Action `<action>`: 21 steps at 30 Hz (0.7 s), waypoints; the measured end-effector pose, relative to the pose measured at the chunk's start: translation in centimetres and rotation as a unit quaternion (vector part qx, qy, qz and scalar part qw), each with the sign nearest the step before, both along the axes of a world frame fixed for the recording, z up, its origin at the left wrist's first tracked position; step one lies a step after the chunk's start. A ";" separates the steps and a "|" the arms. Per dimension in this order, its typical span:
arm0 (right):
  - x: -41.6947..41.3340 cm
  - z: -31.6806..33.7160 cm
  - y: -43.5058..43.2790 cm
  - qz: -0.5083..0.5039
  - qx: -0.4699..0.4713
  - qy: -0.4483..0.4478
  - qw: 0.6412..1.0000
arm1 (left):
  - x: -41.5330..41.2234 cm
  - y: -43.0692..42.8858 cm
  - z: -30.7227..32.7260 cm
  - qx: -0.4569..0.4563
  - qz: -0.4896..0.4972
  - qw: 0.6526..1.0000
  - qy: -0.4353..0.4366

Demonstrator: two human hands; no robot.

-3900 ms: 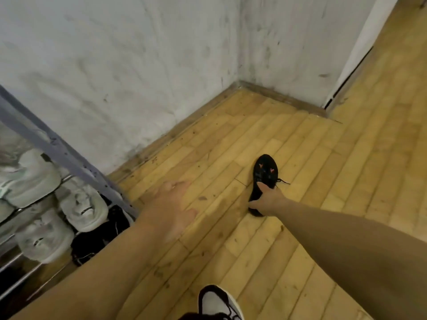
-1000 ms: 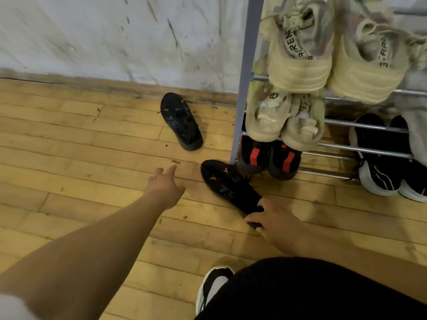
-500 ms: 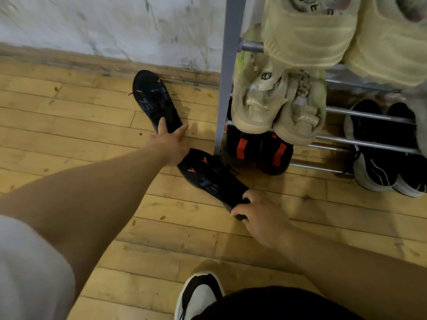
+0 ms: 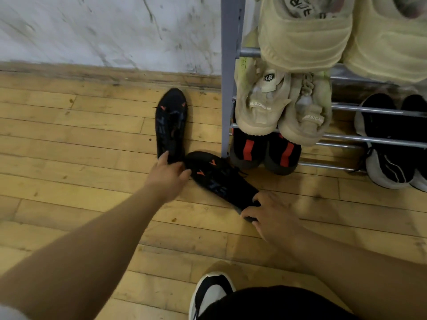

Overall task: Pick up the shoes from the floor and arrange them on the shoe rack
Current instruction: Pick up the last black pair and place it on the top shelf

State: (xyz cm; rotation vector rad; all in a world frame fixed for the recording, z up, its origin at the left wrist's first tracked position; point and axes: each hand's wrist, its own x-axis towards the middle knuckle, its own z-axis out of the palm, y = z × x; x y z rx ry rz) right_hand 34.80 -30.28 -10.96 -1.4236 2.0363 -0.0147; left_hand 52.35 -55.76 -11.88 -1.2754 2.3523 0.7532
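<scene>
Black sneakers [image 4: 171, 125] [image 4: 221, 181] mid-frame on floor [image 4: 69, 139] | left hand [image 4: 167, 175] grip closing on far heel, right hand [image 4: 272, 215] gripping near heel | shoe rack [image 4: 230, 88] placement pending

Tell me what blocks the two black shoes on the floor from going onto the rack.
Both hands already touch the shoes: left hand on the far shoe, right hand on the near shoe. The rack tiers in view near them hold beige pairs and a black-red pair; no free slot shows.
</scene>
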 end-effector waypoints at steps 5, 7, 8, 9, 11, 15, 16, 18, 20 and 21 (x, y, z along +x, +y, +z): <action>0.3 -0.6 0.9 -0.012 -0.022 -0.015 1.000 | 3.6 5.2 2.0 0.002 -0.012 0.999 -0.041; 0.5 -0.6 1.2 -0.006 -0.019 -0.003 1.000 | 4.2 6.3 2.1 -0.024 -0.009 0.998 -0.055; 0.6 -0.6 1.3 -0.004 -0.019 0.003 1.000 | 4.2 6.3 2.0 -0.032 -0.006 0.998 -0.053; 0.6 -0.6 1.4 -0.003 -0.018 0.006 1.000 | 3.9 6.0 1.9 -0.036 -0.004 0.998 -0.052; 0.7 -0.5 1.2 -0.003 -0.007 0.011 1.000 | 2.9 4.8 1.5 -0.028 -0.001 0.998 -0.050; 0.9 0.6 0.7 0.008 0.028 0.008 1.000 | 1.4 3.2 0.5 0.011 0.006 0.999 -0.046; 0.9 1.1 0.5 0.011 0.028 0.003 1.000 | 1.4 3.3 0.3 0.007 0.017 0.999 -0.037; 0.7 2.3 0.0 0.019 0.024 -0.008 0.999 | 1.8 4.1 0.4 -0.005 0.055 0.998 0.003; 0.3 3.8 -0.8 0.035 0.024 -0.011 0.999 | 2.8 5.8 1.0 0.011 0.117 0.990 0.072; 0.1 4.7 -1.3 0.047 0.023 -0.005 0.999 | 3.5 7.0 1.5 0.025 0.160 0.980 0.112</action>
